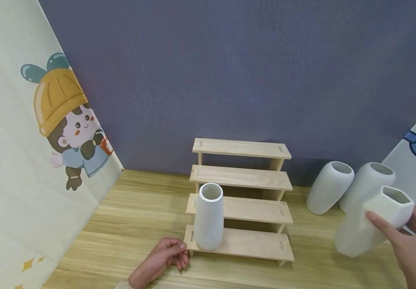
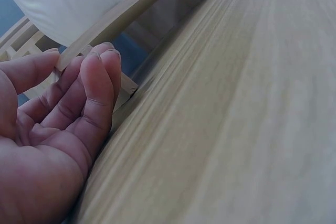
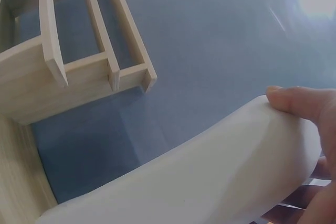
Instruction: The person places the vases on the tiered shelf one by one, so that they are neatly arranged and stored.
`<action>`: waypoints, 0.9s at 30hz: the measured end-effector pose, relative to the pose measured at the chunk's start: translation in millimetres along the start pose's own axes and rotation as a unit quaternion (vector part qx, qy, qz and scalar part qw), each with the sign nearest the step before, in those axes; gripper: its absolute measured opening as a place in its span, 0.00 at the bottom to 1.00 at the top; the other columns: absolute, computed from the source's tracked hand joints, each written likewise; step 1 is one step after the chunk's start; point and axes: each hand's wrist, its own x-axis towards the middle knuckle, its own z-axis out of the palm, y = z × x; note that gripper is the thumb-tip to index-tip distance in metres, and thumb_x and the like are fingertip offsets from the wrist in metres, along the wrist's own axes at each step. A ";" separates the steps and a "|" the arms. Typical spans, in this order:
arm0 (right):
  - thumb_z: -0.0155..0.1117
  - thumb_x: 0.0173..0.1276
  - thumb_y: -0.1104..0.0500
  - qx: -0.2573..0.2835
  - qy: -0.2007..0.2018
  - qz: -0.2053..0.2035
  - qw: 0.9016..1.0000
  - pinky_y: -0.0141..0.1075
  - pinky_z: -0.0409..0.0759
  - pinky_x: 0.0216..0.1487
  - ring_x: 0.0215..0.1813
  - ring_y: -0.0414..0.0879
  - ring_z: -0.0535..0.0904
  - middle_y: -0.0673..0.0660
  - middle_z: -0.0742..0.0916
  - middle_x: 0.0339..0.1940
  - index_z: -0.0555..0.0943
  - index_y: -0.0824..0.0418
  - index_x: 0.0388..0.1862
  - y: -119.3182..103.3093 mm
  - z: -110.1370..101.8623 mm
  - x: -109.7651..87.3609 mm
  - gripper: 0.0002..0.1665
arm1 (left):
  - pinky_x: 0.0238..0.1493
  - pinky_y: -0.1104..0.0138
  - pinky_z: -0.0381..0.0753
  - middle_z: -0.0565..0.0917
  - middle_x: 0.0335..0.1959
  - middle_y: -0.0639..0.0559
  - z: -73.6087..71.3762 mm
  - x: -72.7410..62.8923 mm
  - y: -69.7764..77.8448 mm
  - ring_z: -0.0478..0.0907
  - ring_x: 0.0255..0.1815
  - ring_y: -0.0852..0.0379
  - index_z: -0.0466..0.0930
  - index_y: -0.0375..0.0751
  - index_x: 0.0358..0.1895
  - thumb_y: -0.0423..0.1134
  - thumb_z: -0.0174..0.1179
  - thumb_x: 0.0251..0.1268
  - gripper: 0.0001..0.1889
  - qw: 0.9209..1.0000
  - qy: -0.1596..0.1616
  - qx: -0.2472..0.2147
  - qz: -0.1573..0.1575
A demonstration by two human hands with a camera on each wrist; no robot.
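A stepped wooden display rack (image 1: 242,208) stands on the table. On the left part of its lowest step is a white textured vase (image 1: 209,220), upright. My left hand (image 1: 166,255) pinches the lowest step's left front corner, its thumb (image 2: 37,69) at the board's end and the other fingers curled beneath. Out to the right, my right hand (image 1: 411,241) grips a white vase (image 1: 370,224) with an angular rim near its mouth. This vase is tilted, its mouth up and to the right, its base toward the rack. The right wrist view shows the thumb (image 3: 296,100) on its side.
Two more white vases, one leaning (image 1: 328,188) and one behind the held vase (image 1: 368,182), stand at the back right. A dark blue-grey wall (image 1: 229,72) rises behind the rack. A pale panel with a cartoon figure (image 1: 74,120) borders the table's left side.
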 end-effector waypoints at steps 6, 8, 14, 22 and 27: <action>0.78 0.59 0.53 0.002 0.012 0.003 1.000 0.26 0.68 0.71 0.54 0.20 0.71 0.32 0.77 0.66 0.67 0.34 0.73 -6.7 2.8 -7.6 0.46 | 0.33 0.75 0.85 0.89 0.30 0.59 0.4 -0.4 -0.1 0.86 0.31 0.66 0.81 0.43 0.38 0.39 0.48 0.80 0.12 1.000 -0.003 0.000 0.002; 0.78 0.58 0.53 -0.004 0.017 0.000 1.000 0.21 0.70 0.65 0.51 0.20 0.71 0.32 0.77 0.66 0.67 0.34 0.73 -7.9 3.5 -9.2 0.46 | 0.33 0.75 0.85 0.89 0.30 0.59 0.1 -0.2 -0.6 0.86 0.31 0.66 0.81 0.42 0.39 0.39 0.48 0.80 0.12 1.000 -0.004 -0.001 0.005; 0.81 0.51 0.63 0.033 0.028 -0.049 0.998 0.10 0.71 0.36 0.39 0.19 0.74 0.25 0.79 0.41 0.75 0.44 0.69 -9.5 6.7 -12.8 0.45 | 0.33 0.75 0.85 0.89 0.30 0.59 -0.8 0.6 -1.9 0.86 0.31 0.66 0.81 0.42 0.39 0.39 0.48 0.80 0.12 1.000 -0.004 0.002 0.008; 0.84 0.45 0.66 0.057 0.031 -0.069 0.996 0.10 0.72 0.31 0.34 0.20 0.77 0.28 0.83 0.41 0.79 0.47 0.66 -19.0 12.5 -22.5 0.47 | 0.33 0.75 0.85 0.89 0.30 0.59 -0.8 0.5 -1.5 0.86 0.31 0.66 0.81 0.41 0.39 0.39 0.48 0.80 0.12 1.000 -0.006 0.001 0.008; 0.84 0.44 0.68 0.066 0.018 -0.070 0.995 0.12 0.74 0.30 0.32 0.20 0.79 0.28 0.84 0.39 0.79 0.49 0.65 -25.2 13.8 -28.1 0.46 | 0.33 0.75 0.85 0.89 0.30 0.59 -1.3 0.8 -1.8 0.86 0.31 0.66 0.81 0.42 0.39 0.39 0.48 0.80 0.12 1.000 -0.008 0.000 0.009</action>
